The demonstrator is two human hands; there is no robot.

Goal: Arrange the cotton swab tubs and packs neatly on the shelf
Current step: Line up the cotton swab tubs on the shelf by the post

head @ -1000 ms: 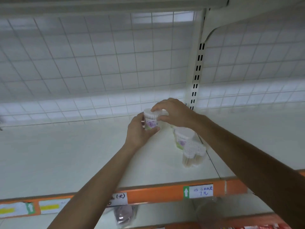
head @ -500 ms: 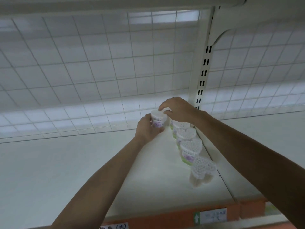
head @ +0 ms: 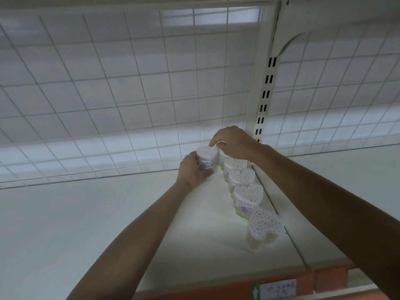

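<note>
Nearest, along the shelf's front edge, runs an orange price strip [head: 238,289] with a small paper label [head: 278,290]. On the white shelf [head: 86,224] just behind it, at the right side, a row of cotton swab tubs runs from near to far beside the slotted upright post [head: 265,94]. The nearest is a clear heart-shaped tub [head: 264,229], then a tub with a green and purple label [head: 246,199], then two more tubs [head: 240,178] close behind, partly hidden under the right forearm.

At the far end, just left of the row, the left hand [head: 192,169] wraps around the side of another swab tub [head: 205,158], holding it upright near the wire grid back panel [head: 129,94]. The right hand [head: 233,142] rests its fingertips [head: 213,144] on the lid, curled lightly around the tub's top.

The step in hand looks like seating this tub at the back, starting a second row. The next move probably calls for sliding it flush beside its neighbour, label facing front, then letting go without knocking the row.

The rest of the shelf is bare, and the lighting is dim and cool.
</note>
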